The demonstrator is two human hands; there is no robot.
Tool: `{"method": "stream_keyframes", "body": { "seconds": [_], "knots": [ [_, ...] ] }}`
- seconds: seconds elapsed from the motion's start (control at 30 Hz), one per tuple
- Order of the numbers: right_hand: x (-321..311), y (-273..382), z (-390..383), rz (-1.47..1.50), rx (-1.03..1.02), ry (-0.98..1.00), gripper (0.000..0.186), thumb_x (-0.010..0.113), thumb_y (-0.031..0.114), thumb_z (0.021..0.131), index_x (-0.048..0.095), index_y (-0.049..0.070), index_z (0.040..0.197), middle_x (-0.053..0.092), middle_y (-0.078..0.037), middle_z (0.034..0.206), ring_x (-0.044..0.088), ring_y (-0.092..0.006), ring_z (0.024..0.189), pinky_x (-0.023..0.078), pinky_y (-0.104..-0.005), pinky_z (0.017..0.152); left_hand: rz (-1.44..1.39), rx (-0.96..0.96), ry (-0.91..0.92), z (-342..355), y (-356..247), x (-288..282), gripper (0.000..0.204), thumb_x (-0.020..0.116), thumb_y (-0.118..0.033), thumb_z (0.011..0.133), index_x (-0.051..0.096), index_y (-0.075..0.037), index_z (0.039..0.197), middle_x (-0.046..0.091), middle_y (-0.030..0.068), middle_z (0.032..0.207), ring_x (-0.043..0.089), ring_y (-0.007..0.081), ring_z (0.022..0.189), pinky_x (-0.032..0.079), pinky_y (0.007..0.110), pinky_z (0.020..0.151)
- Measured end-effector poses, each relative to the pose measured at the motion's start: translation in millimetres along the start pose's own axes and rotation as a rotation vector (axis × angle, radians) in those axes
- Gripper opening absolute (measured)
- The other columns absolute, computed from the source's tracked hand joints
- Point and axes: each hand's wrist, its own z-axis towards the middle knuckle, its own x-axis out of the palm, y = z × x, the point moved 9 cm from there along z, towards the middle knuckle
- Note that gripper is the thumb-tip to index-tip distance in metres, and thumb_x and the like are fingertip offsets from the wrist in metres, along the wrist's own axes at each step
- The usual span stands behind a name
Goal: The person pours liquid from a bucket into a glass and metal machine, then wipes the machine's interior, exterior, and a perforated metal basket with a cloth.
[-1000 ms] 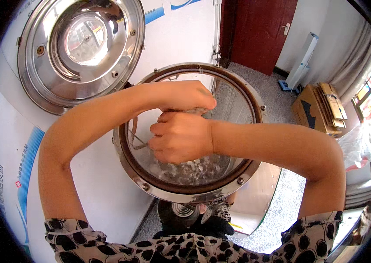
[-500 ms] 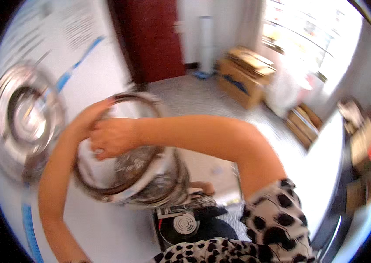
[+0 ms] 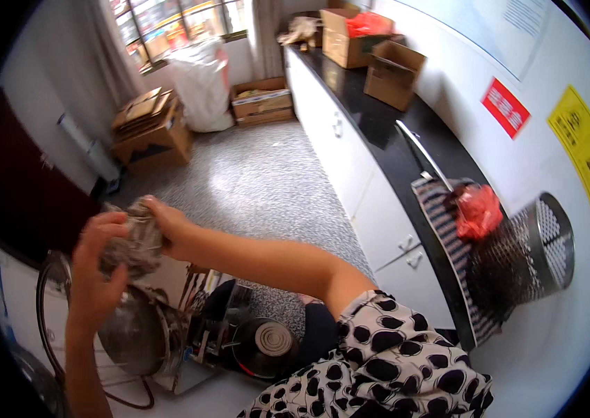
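In the head view, the right hand (image 3: 167, 226) has its fingers closed on a crumpled grey cloth (image 3: 143, 244), which is bunched between the two hands at the left of the picture, near the steel vessel (image 3: 135, 338). The left hand (image 3: 96, 261) is half open, fingers and thumb parted around the bundle's near side; whether they press on it I cannot tell. The right hand seems to carry most of the hold, so a loosened grip there could let the bundle sag or drop. Loose folds hanging out could also snag on the vessel's metal fittings if the hands pass low. A brown cord (image 3: 147, 398) loops beside the vessel and might catch the left forearm (image 3: 86, 369). If the cloth is wet, which I cannot tell, drips could make the speckled floor (image 3: 267, 177) slippery.
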Motion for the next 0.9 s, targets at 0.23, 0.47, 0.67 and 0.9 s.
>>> {"method": "stream_keyframes", "body": {
  "seconds": [0.23,0.47,0.67,0.9],
  "knots": [
    [-146,95,-171,0.017,-0.148,-0.234,0.041,0.045,0.047,0.086,0.05,0.01,0.104,0.053,-0.007,0.101,0.053,-0.019,0.095,0.046,-0.0351,0.079,-0.202,-0.092,0.29,81,-26,141,0.016,0.053,-0.016,0.085,0.047,0.0,0.087,0.048,0.0129,0.071,0.048,0.0273,0.064,0.039,0.034,0.06],
    [-235,136,-324,0.173,-0.306,-0.242,0.064,0.047,0.058,0.081,0.031,0.021,0.13,0.037,-0.006,0.126,0.045,-0.0229,0.109,0.043,-0.0354,0.084,-0.577,0.16,0.121,207,-125,249,0.014,0.046,-0.018,0.088,0.047,-0.004,0.086,0.044,0.0043,0.075,0.04,0.0131,0.069,0.037,0.027,0.063],
    [-189,234,-405,0.255,-0.746,0.108,0.062,0.037,0.062,0.082,0.04,0.019,0.127,0.046,-0.007,0.125,0.044,-0.0265,0.115,0.033,-0.0505,0.097,-0.792,0.441,0.826,202,-272,341,0.023,0.057,-0.004,0.079,0.046,-0.002,0.098,0.051,0.0103,0.092,0.051,0.0193,0.075,0.044,0.031,0.071],
    [-200,190,-545,-0.016,-1.202,-0.845,0.041,0.046,0.001,0.079,0.043,0.002,0.12,0.052,-0.01,0.113,0.05,-0.0191,0.105,0.041,-0.0324,0.091,-0.561,1.506,0.757,170,-388,342,0.037,0.073,-0.015,0.062,0.058,-0.007,0.095,0.048,0.0118,0.108,0.042,0.0328,0.11,0.04,0.043,0.086]
  ]
}}
